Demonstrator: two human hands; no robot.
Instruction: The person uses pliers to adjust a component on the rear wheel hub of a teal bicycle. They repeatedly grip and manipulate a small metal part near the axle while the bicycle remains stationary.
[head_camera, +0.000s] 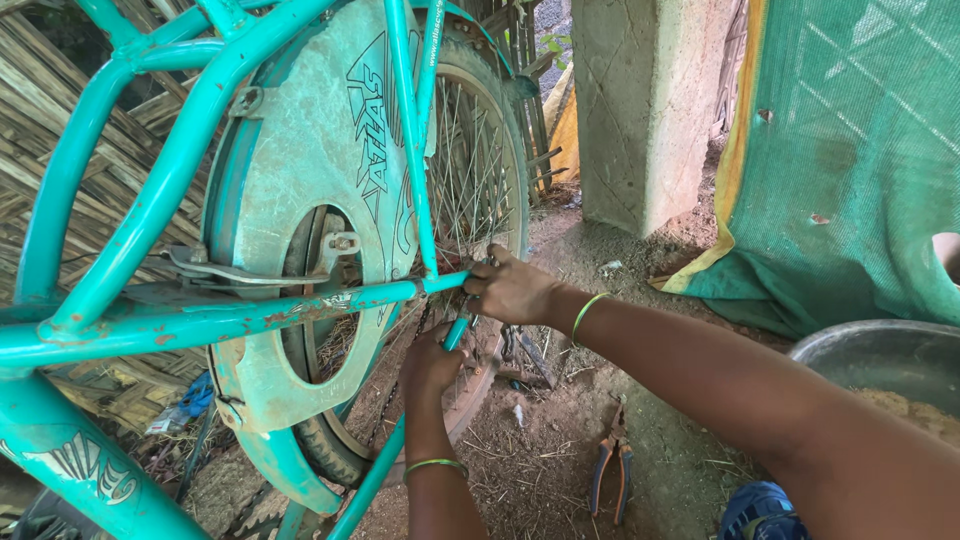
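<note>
Fingers of my right hand (512, 288) are curled tight around the end of the teal frame tube (300, 305), right where it meets the rear wheel (480, 180) at the axle. My left hand (432, 362) sits just below it, fingers wrapped around a small teal-handled tool (456, 333) that points up toward the same spot; I cannot tell what kind of tool it is, since my grip hides most of it. Both hands are close together, nearly touching, pressed against the spokes. Each wrist carries a thin green bangle (588, 310).

Left of my fingers hangs the big pale chain guard (320, 160) with its round opening. Below and to the right of my hands, pliers (610, 470) with orange-and-blue grips lie on the dirt floor (560, 440). Farther right sits a metal basin (880, 355), and beyond it a green net cloth (850, 150) hangs beside a concrete post (645, 100).
</note>
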